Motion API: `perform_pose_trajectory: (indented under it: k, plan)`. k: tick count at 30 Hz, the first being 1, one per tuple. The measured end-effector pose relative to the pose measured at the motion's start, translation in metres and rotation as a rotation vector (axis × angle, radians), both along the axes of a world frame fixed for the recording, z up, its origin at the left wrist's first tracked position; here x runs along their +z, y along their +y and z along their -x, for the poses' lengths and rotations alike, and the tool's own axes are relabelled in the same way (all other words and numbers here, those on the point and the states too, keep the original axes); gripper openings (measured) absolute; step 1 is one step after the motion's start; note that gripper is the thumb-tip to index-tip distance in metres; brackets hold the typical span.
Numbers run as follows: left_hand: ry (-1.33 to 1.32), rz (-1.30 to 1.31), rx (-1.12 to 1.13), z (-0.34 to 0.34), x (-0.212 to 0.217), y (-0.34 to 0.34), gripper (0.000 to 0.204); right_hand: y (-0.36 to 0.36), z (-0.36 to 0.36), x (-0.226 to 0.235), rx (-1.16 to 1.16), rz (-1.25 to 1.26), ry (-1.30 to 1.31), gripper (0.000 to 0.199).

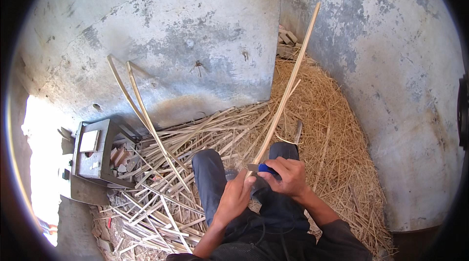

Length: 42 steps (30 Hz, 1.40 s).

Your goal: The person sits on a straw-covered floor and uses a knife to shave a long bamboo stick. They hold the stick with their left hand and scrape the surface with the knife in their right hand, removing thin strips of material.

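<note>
1. Wall (229,31) first: grey and peeling, filling the view ahead of me.
2. Heap of pale shavings (325,114) next, spread beyond my knees and off to my right.
3. Loose strips (168,175) sprawl across the floor on my left.
4. Now the long strip (288,90), rising from between my knees in front of the wall, a sliver splaying off partway up; I'd want it steady along its length.
5. Here's my left hand (234,196), pinching its near end, thumb near the edge; safer, I'd judge, with that thumb well clear.
6. And my right hand (288,175), curled firmly around the blue-handled knife (266,168).
7. Blade (252,167) at the strip: a shallow angle and even pressure should stop it digging in.
</note>
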<state>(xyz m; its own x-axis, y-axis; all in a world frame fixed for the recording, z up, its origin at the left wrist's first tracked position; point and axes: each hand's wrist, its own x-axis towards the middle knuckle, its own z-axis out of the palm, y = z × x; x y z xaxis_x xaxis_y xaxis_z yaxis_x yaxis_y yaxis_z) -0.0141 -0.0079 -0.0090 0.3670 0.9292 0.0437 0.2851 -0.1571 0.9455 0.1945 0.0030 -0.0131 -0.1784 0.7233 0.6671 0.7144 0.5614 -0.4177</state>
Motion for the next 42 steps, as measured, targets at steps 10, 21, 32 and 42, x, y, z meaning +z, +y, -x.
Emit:
perform_pose_trajectory:
  k: [10,21,32,42]
  plan:
    - [0.015,-0.065,-0.034,0.001,0.02,-0.012,0.033,-0.01,-0.016,0.038,-0.042,-0.119,-0.11,0.036]
    - [0.049,0.008,-0.132,0.015,0.026,-0.036,0.033,0.002,-0.062,0.065,-0.256,-0.164,0.065,0.032]
    - [0.155,0.075,-0.087,0.041,-0.003,-0.064,0.042,0.04,-0.108,0.041,-0.359,-0.082,0.065,0.048]
    - [0.316,0.223,-0.126,0.066,-0.009,-0.084,0.037,0.085,-0.169,0.034,-0.498,0.048,0.105,0.047]
